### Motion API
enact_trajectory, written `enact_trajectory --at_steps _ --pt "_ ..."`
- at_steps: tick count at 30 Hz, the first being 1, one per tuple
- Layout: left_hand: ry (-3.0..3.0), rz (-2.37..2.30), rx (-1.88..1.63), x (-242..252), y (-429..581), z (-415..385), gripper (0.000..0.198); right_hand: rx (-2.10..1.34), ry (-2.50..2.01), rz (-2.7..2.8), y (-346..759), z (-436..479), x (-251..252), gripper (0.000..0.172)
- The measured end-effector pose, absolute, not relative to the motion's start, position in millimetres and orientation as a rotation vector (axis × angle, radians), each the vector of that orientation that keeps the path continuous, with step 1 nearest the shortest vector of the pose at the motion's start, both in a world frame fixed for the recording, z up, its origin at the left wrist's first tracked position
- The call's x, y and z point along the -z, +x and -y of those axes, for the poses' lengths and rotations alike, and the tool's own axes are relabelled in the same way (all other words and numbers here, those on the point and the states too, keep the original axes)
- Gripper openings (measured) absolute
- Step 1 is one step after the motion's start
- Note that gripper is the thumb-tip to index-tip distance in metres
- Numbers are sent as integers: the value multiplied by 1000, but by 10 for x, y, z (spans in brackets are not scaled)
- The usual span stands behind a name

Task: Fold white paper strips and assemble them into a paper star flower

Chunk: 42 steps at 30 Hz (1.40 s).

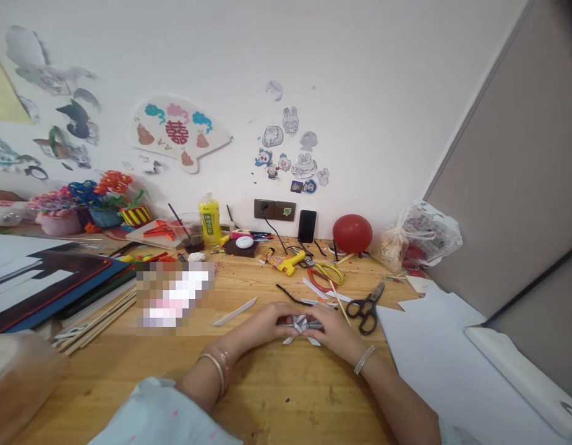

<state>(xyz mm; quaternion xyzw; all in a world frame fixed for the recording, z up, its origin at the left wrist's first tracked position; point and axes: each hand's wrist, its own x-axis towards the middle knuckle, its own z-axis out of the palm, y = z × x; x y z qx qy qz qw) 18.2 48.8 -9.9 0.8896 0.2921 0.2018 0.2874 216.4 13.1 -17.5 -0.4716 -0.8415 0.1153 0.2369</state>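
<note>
Both my hands meet at the middle of the wooden table (276,395) around a small folded white paper piece (302,323). My left hand (265,322) pinches its left side with the fingers closed. My right hand (331,329) grips its right side, fingers curled over it. White paper points stick out below the hands. A bangle sits on my left wrist and a bracelet on my right.
Black scissors (368,306) lie just right of my hands, with red-and-yellow scissors (326,274), a yellow glue gun (291,262) and paper strips (235,312) behind. White sheets (434,346) cover the right side. A red balloon (352,233), a bottle (209,219), a phone (307,226) and paper flowers (100,198) line the wall.
</note>
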Motion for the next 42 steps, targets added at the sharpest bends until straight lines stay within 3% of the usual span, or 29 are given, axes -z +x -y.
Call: enact_trajectory --at_steps 5,12,18,20,28,34,42 --pt "2389 -747 -551 68 168 -489 34 -320 -1252 2323 2191 -144 180 14" --pt "2434 -748 -564 118 189 -494 32 -383 -1257 2343 2185 -129 143 17" --pt "2346 -952 -590 148 215 -445 31 -370 -1333 2271 2186 -59 101 54" --pt "2310 -1012 -587 138 224 -418 30 -331 -1363 2229 2180 -64 118 58" --pt "2603 -1203 -610 2 292 -219 22 -241 -1352 2180 2107 -91 167 26" --pt "2804 -1158 -495 44 345 -124 16 -245 -1364 2180 2081 -111 225 38" --pt "2820 -1081 -448 103 359 -179 20 -283 -1331 2165 2080 -135 266 25"
